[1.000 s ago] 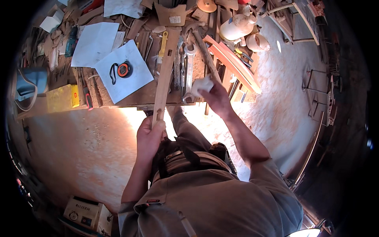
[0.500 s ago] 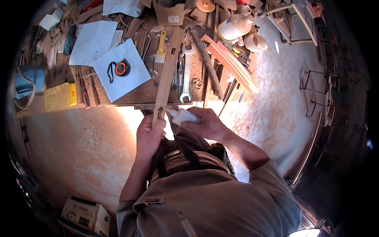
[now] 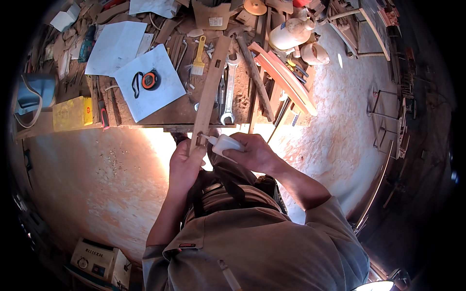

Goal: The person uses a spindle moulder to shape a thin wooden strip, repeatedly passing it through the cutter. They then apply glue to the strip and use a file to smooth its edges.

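My left hand (image 3: pixel 186 162) is closed round the near end of a long wooden strip (image 3: pixel 211 80), which reaches away over the workbench. Two mortise slots show in the strip, one near its far end and one just beyond my left thumb. In my right hand (image 3: pixel 256 151) is a white glue bottle (image 3: pixel 226 144), tilted, its thin nozzle pointing left. The nozzle's tip is at the nearer slot; whether it goes inside I cannot tell. Fingers of both hands are partly hidden behind what they hold.
The cluttered workbench (image 3: pixel 160 118) carries a tape measure (image 3: pixel 151 80) on white paper, a yellow-handled brush (image 3: pixel 199 58), a wrench (image 3: pixel 230 92), a hammer (image 3: pixel 252 72) and reddish curved wood pieces (image 3: pixel 284 77). A large white jug (image 3: pixel 291 34) lies at the far right. A boxy machine (image 3: pixel 99 262) stands at lower left.
The strip's far end has shifted slightly right and its slots sit a little differently in view. Both hands keep their grips, with the nozzle still at the nearer slot.
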Available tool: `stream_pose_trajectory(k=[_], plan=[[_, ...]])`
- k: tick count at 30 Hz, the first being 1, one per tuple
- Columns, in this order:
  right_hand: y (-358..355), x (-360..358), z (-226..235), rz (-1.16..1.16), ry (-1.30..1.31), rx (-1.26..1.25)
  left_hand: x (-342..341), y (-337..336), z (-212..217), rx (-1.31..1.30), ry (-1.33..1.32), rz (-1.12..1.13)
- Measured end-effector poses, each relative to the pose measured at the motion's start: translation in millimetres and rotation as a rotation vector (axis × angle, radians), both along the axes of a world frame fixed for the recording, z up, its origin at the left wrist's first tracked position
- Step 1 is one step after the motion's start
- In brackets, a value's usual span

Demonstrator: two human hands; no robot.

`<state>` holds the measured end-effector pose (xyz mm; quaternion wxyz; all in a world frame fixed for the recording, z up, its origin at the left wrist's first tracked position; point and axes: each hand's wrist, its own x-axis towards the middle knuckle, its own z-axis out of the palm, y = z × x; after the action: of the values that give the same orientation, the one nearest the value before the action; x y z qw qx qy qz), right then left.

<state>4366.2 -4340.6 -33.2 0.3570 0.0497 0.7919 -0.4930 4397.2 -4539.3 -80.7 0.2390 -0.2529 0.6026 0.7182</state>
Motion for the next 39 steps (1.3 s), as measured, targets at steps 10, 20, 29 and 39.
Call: stream_pose_trajectory(k=[10, 20, 29, 39], plan=[[6.1, 1.7, -0.3, -0.039, 0.001, -0.145, -1.2, 3.8, 1.7, 0.000, -0.039, 0.003], [45.6, -6.9, -61.5, -0.171, 0.437, -0.147, -1.9, -5.0, 5.8, -0.043, -0.038, 0.037], [71.7, -49.2, -133.5, -0.313, 0.621, 0.265, 2.6, -27.1, 9.0, -0.086, -0.049, 0.114], [47.8, -76.0, -172.6, -0.412, 0.524, 0.555, 6.5, -49.6, 11.2, -0.170, 0.038, 0.073]])
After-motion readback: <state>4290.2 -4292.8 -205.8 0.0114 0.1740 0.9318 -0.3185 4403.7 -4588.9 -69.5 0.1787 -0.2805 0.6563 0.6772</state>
